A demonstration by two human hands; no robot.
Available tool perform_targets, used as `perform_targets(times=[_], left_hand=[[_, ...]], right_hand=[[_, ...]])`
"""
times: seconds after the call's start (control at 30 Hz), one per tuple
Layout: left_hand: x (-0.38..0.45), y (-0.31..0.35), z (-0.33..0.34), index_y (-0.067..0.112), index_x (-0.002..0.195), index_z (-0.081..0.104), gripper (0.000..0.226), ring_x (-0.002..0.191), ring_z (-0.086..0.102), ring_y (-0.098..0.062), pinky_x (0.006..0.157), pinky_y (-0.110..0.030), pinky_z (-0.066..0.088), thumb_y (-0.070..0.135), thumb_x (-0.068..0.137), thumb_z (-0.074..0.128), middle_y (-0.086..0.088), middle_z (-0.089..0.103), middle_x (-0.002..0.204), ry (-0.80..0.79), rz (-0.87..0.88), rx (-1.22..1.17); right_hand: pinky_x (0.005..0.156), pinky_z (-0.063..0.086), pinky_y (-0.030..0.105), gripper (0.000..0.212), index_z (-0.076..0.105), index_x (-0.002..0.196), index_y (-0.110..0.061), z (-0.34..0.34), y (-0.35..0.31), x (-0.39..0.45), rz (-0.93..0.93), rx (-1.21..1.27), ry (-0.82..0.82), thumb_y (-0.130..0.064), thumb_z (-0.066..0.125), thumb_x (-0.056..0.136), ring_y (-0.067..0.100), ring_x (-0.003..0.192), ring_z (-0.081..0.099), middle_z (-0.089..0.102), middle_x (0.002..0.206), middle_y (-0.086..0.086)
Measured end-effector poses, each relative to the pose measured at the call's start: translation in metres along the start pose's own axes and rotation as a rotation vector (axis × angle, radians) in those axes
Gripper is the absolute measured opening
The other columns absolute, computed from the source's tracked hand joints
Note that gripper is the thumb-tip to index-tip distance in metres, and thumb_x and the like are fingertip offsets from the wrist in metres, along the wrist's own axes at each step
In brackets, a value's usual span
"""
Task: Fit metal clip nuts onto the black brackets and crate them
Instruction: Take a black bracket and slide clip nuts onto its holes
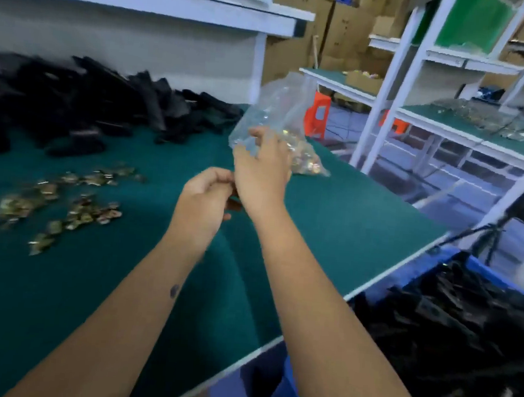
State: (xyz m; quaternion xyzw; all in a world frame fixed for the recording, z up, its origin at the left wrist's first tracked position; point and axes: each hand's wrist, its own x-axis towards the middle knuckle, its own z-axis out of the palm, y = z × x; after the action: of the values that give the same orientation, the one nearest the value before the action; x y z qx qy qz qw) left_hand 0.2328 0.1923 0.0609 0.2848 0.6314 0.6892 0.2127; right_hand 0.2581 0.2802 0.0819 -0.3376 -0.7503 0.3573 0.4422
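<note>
1. Right hand (261, 170) grips a clear plastic bag (276, 115) by its lower part, fingers curled round the film; bag is lifted above the green table (161, 268), top end slack and open-looking, blurred.
2. Inside the bag, just right of the gripping fingers: a clump of shiny gold-coloured clip nuts (304, 161), sagging into the low corner.
3. Left hand (202, 200) sits just beside and below the right wrist, fingers curled in; a small dark piece shows at its fingertips, too blurred to tell what it is or whether it is held.
4. Left of both hands, loose clip nuts (66, 201) lie scattered flat on the table, brass-toned, blurred.
5. Further left and beyond: a heap of black brackets (83, 106) piled on the table against the back panel.
6. Right of the grip, below the table edge: a blue crate (483, 272) filled with black brackets, jumbled.
</note>
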Motion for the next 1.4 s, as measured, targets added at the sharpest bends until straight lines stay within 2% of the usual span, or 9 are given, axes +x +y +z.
perform_targets(times=[0.13,0.27,0.4,0.53,0.8,0.97,1.07,1.23,1.4], left_hand=[[0.008,-0.014,-0.100,0.015,0.081,0.065,0.031,0.070,0.058,-0.001,0.070,-0.020,0.047,-0.004,0.094,0.044,0.008,0.067,0.080,0.337,0.066,0.224],[0.005,-0.037,-0.180,0.016,0.105,0.070,0.024,0.119,0.043,-0.026,0.101,-0.034,0.032,0.007,0.091,0.054,-0.006,0.055,0.123,0.591,0.081,0.857],[0.016,-0.049,-0.217,0.026,0.132,0.054,0.038,0.139,0.024,-0.031,0.115,-0.042,0.017,0.032,0.095,0.050,-0.007,0.035,0.147,0.436,-0.221,1.162],[0.032,-0.057,-0.215,0.025,0.131,0.045,0.035,0.142,0.024,-0.030,0.119,-0.049,0.014,0.036,0.098,0.040,-0.006,0.034,0.150,0.398,-0.206,1.280],[0.037,-0.063,-0.217,0.025,0.130,0.046,0.036,0.139,0.028,-0.031,0.117,-0.049,0.017,0.039,0.097,0.040,-0.006,0.036,0.148,0.428,-0.197,1.288],[0.042,-0.065,-0.218,0.026,0.124,0.052,0.033,0.134,0.031,-0.030,0.114,-0.045,0.018,0.038,0.095,0.044,-0.005,0.039,0.143,0.478,-0.178,1.274],[0.043,-0.066,-0.220,0.027,0.122,0.054,0.031,0.133,0.032,-0.030,0.113,-0.045,0.017,0.038,0.093,0.045,-0.003,0.039,0.143,0.498,-0.175,1.246],[0.043,-0.067,-0.223,0.032,0.119,0.054,0.028,0.131,0.031,-0.027,0.113,-0.043,0.015,0.039,0.093,0.046,0.000,0.039,0.140,0.508,-0.165,1.220],[0.040,-0.066,-0.221,0.031,0.119,0.054,0.027,0.129,0.033,-0.027,0.114,-0.042,0.017,0.038,0.094,0.047,0.001,0.041,0.136,0.509,-0.159,1.207]], right_hand=[[0.108,0.030,0.045,0.033,0.055,0.125,-0.023,0.101,-0.033,-0.027,-0.027,0.122,-0.212,-0.023,0.054,0.092,0.020,0.118,0.044,0.051,0.122,-0.002],[0.106,0.035,0.045,0.032,0.053,0.127,-0.026,0.172,-0.035,-0.054,-0.031,0.065,-0.407,-0.025,0.052,0.095,0.019,0.117,0.046,0.050,0.123,-0.004],[0.104,0.029,0.042,0.035,0.053,0.131,-0.026,0.201,-0.020,-0.050,-0.086,-0.182,-0.481,-0.028,0.051,0.096,0.023,0.117,0.048,0.052,0.124,-0.001],[0.104,0.034,0.040,0.033,0.056,0.129,-0.024,0.217,-0.019,-0.038,-0.194,-0.220,-0.477,-0.027,0.049,0.097,0.023,0.120,0.045,0.053,0.129,0.001],[0.100,0.035,0.034,0.034,0.058,0.123,-0.040,0.259,-0.024,-0.007,-0.099,0.142,-0.704,-0.030,0.053,0.091,0.011,0.132,0.033,0.046,0.132,-0.017],[0.116,0.011,0.045,0.043,0.048,0.134,-0.057,0.292,-0.031,0.014,-0.118,-0.159,-0.784,-0.050,0.048,0.092,0.020,0.147,0.013,0.023,0.162,-0.003],[0.110,0.018,0.039,0.045,0.054,0.134,-0.045,0.304,-0.030,0.021,-0.179,-0.279,-0.753,-0.053,0.050,0.090,0.016,0.138,0.029,0.038,0.151,-0.009],[0.102,0.046,0.034,0.025,0.071,0.116,-0.015,0.293,-0.018,0.018,-0.124,0.246,-0.508,-0.016,0.066,0.091,0.008,0.105,0.056,0.055,0.109,-0.011],[0.118,0.026,0.039,0.032,0.066,0.126,-0.034,0.287,-0.021,0.017,-0.099,0.144,-0.632,-0.035,0.058,0.095,0.012,0.134,0.039,0.047,0.143,-0.007]])
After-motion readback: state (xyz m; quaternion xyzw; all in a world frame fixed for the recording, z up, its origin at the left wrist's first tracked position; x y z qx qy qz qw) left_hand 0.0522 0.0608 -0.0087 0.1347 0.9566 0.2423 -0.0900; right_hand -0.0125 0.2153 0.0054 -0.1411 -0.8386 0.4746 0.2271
